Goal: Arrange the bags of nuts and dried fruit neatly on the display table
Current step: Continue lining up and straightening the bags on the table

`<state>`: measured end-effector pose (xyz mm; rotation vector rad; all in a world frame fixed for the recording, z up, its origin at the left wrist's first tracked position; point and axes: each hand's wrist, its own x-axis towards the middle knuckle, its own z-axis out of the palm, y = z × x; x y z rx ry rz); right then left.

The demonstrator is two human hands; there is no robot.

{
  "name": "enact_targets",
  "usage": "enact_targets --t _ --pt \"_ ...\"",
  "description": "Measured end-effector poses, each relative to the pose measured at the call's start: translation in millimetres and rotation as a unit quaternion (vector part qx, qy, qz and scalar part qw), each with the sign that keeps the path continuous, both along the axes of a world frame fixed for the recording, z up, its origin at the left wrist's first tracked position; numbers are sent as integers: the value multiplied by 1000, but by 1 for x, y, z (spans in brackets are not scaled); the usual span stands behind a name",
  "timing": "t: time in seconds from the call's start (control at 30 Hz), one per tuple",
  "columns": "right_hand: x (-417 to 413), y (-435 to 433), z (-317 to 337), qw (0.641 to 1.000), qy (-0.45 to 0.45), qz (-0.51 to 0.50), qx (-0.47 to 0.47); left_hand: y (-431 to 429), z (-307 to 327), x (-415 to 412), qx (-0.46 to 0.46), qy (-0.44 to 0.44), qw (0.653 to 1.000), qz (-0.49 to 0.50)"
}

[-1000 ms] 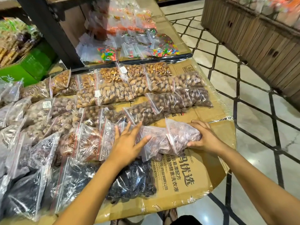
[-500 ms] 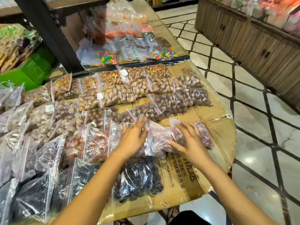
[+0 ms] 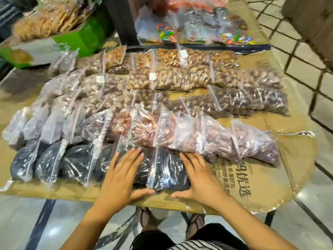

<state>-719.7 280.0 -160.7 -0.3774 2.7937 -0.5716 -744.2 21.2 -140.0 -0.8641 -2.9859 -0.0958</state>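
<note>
Clear zip bags of nuts and dried fruit lie in rows on the cardboard-covered display table (image 3: 261, 181). The front row holds dark dried fruit. My left hand (image 3: 120, 175) and my right hand (image 3: 198, 175) lie flat with fingers spread on either side of the rightmost bag of dark dried fruit (image 3: 165, 170), thumbs under its near edge. Just behind runs a row of reddish-brown bags (image 3: 216, 138). Farther back are rows of brown nuts (image 3: 234, 103) and lighter nuts (image 3: 180, 76).
A green box (image 3: 84, 37) with snacks stands at the back left. Bags of colourful candy (image 3: 167, 33) lie beyond a dark post (image 3: 122, 20). The table's near edge is by my legs, with tiled floor (image 3: 310, 65) to the right.
Both hands left the reddish-brown bags and came down to the front row, now framing the rightmost dark bag. The camera swung round to face the table's edge.
</note>
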Motion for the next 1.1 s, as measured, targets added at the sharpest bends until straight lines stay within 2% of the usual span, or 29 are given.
enact_targets --t 0.1,0.27,0.5,0.6,0.7,0.8,0.87,0.9,0.97,1.03,1.1 --pt "-2 0 -7 999 37 4 9 -7 5 -9 0 -10 997 73" --pt "-8 5 -14 998 49 25 11 -9 -1 -15 122 -73 986 83" --pt "-1 -1 -5 998 53 11 36 -11 -4 -10 97 -55 991 70" --pt "11 -14 2 996 80 -45 13 -24 -1 -4 76 -5 995 64" --pt "23 -45 11 985 161 -59 -17 -64 8 1 112 67 986 106" --pt "21 -96 26 972 221 -41 -61 -130 15 1 162 146 956 197" --pt "12 -134 35 968 239 -39 -68 -177 17 -1 184 164 924 292" --pt "7 -155 40 966 249 -34 -64 -199 17 -3 203 150 907 338" --pt "-7 -196 50 968 242 -34 -64 -237 10 -12 257 66 877 401" --pt "-26 -234 56 974 208 -56 -64 -262 -3 -25 307 -17 858 413" --pt "-49 -264 51 980 170 -93 -39 -271 -14 -37 329 -58 855 396"
